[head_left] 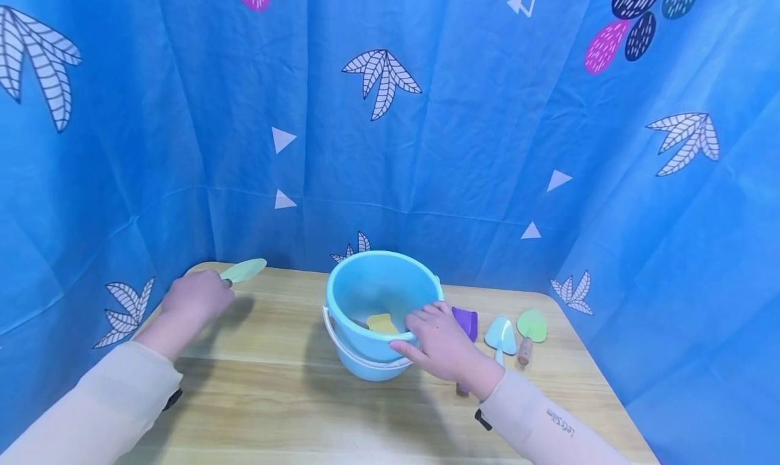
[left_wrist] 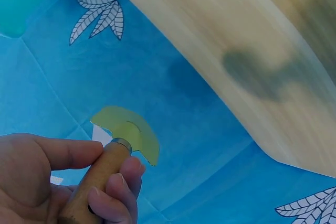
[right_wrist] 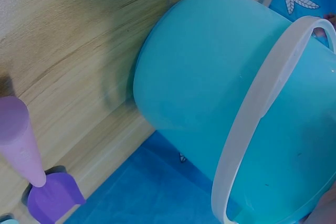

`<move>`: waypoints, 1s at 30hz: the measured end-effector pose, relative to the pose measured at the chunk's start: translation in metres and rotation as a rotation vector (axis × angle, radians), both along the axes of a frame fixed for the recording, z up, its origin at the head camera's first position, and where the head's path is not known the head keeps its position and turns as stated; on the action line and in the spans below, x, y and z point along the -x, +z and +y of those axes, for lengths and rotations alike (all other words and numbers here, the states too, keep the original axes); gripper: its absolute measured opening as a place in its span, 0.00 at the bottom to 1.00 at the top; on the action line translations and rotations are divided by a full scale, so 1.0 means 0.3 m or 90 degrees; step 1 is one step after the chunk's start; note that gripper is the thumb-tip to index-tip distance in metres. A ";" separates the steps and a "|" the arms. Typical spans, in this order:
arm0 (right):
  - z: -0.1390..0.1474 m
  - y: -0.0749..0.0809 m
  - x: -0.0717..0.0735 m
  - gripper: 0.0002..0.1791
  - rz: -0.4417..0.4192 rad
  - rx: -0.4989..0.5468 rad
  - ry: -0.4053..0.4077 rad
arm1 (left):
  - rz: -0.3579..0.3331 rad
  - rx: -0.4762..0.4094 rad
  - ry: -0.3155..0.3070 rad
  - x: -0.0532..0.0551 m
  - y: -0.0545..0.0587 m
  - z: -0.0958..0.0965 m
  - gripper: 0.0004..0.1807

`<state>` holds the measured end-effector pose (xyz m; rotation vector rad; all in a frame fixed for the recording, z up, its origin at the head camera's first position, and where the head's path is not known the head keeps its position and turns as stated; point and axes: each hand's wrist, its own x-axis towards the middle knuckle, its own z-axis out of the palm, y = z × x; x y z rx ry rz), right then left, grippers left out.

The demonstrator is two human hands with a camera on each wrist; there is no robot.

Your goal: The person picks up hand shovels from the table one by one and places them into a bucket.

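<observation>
In the head view, the pale green trowel (head_left: 244, 270) is held by the left grip (head_left: 198, 297) above the left back part of the counter (head_left: 268, 397), well apart from the blue bucket (head_left: 372, 348). The bucket's near right rim is clasped by the right grip (head_left: 441, 340), fingers laid over the edge and thumb outside. The bucket is probably best steadied by a light, even hold there, with the trowel kept firmly in hand and its blade left free. A yellow piece (head_left: 382, 323) is seen inside the bucket (its kind cannot be told).

In the left wrist view, the wooden handle (left_wrist: 102, 179) is wrapped closely by thumb and fingers, with no gap left to spare; the blade is held out just beyond the fingertips.

In the right wrist view, the bucket's wall is crossed by its white handle (right_wrist: 249, 119). The right grip is mostly out of frame, so its firmness cannot be judged.
</observation>
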<state>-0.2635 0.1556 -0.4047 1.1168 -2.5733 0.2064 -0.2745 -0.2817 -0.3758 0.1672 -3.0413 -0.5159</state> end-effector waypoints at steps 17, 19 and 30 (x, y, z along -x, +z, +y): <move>0.002 -0.005 -0.001 0.23 0.001 -0.003 -0.001 | 0.053 0.047 -0.097 0.002 0.078 0.061 0.25; 0.004 -0.010 0.004 0.23 0.002 -0.003 -0.001 | 0.060 0.050 -0.105 0.005 0.082 0.072 0.25; 0.011 -0.034 0.034 0.23 0.014 0.008 0.004 | 0.085 0.018 -0.089 0.032 0.078 0.113 0.24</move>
